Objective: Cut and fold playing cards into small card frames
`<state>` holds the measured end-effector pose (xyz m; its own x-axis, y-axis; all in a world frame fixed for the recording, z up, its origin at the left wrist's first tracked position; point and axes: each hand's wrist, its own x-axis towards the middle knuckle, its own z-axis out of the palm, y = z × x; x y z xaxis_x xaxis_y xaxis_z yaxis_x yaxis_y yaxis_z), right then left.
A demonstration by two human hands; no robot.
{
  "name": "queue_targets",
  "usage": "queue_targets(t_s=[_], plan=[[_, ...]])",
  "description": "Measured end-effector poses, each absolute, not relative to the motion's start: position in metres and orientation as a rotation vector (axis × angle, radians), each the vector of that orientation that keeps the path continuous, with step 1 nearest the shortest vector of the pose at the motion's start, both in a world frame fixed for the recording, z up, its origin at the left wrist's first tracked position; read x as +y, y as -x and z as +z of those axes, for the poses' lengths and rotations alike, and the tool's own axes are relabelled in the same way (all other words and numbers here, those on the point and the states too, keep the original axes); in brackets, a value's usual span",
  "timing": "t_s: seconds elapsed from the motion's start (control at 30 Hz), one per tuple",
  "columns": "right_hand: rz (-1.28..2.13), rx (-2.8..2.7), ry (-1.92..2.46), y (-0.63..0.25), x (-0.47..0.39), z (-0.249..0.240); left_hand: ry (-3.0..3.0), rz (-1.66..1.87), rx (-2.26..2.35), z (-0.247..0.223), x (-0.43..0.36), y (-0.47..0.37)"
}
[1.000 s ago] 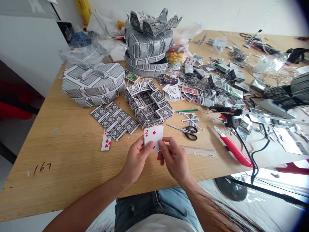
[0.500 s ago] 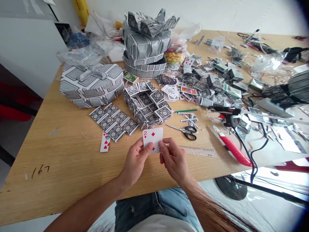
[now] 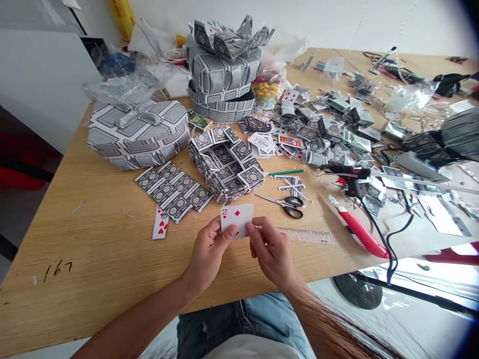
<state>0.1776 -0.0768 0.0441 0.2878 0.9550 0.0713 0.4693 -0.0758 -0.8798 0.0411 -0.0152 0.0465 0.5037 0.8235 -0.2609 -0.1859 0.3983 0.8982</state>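
On the table (image 3: 112, 279): an open box (image 3: 229, 169) and, just left of it, a patterned sheet (image 3: 174, 189). In front of the box, left hand (image 3: 205, 252) and right hand (image 3: 272, 250), both pinching one card (image 3: 236, 217), one at each side. Apparently a two-handed handling step; for the next move, probably a light, even pinch needed. Face up, top end toward the box, long axis roughly pointing at it.

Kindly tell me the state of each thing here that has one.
Two of diamonds, held by left hand and right hand
Hearts card, face up, partly covered
Card panel, flat, backs up
Card basket, open
Octagonal card box, closed
Scissors, apparently closed
Glue gun, not held
Red cutter, not held
Green pencil, lying flat
Clear ruler, lying flat
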Motion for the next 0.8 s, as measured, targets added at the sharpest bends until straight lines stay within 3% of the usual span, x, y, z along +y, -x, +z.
queue_targets(t_s=[0.8], plan=[[0.750,-1.312,1.670,-0.1768,-0.0786,0.0441,-0.902,0.715,0.797,0.0449,-0.0157,-0.0404]])
